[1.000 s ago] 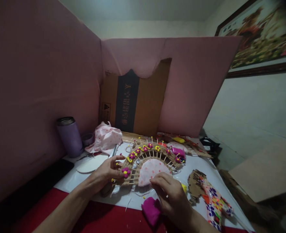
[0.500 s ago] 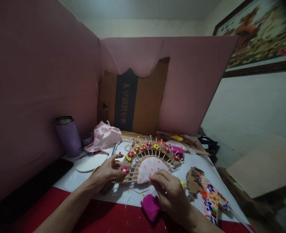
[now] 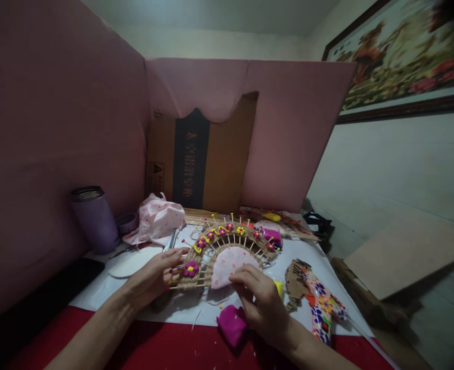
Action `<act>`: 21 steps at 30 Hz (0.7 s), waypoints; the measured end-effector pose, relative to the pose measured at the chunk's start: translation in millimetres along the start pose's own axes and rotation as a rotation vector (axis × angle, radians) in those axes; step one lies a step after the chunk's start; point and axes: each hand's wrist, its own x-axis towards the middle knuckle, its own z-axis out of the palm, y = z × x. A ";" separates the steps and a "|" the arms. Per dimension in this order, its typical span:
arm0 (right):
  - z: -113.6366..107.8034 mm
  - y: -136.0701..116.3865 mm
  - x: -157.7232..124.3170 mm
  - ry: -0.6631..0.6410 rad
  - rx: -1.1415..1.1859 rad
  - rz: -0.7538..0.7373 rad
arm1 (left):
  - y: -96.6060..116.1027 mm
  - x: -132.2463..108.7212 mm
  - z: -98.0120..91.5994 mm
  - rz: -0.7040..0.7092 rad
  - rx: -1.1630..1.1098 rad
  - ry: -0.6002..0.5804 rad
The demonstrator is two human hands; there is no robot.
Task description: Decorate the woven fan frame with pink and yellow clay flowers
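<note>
A half-round fan (image 3: 196,281) of twine woven over thin sticks stands tilted above the table. Pink dotted cloth (image 3: 232,259) covers its middle, and magenta and yellow clay flowers (image 3: 221,231) line its band. One larger magenta flower with a yellow centre (image 3: 190,269) sits at the left end. My left hand (image 3: 153,277) holds that end, fingers partly hidden behind the edge. My right hand (image 3: 263,300) is closed at the lower edge of the cloth, fingertips against it; its thumb is mostly hidden. A magenta clay packet (image 3: 231,326) lies beside the right hand.
A purple tumbler (image 3: 95,221), crumpled dotted cloth (image 3: 155,218) and white disc (image 3: 134,261) are at the left. Rightward lie a brown cardboard piece (image 3: 296,281) and flower-patterned packaging (image 3: 323,308). Cardboard (image 3: 227,159) leans against the pink partition (image 3: 288,133).
My left thumb has come off the larger flower, leaving it in full view, and the left hand has turned at the fan's edge. The right hand keeps its place. The whole view has shifted slightly.
</note>
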 end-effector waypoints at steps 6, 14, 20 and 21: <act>0.0 -2.2 -0.6 -0.070 -0.073 0.011 | -5.0 7.5 -2.0 0.004 0.050 -0.058; 0.9 -1.4 -0.9 -0.076 -0.047 -0.018 | -6.7 12.9 -1.0 0.034 0.147 0.037; -0.3 -1.8 0.4 -0.037 -0.050 0.040 | -1.8 9.6 6.9 0.015 0.194 0.082; -0.2 -2.0 0.2 -0.042 -0.057 0.044 | -1.6 10.3 7.3 0.014 0.195 0.085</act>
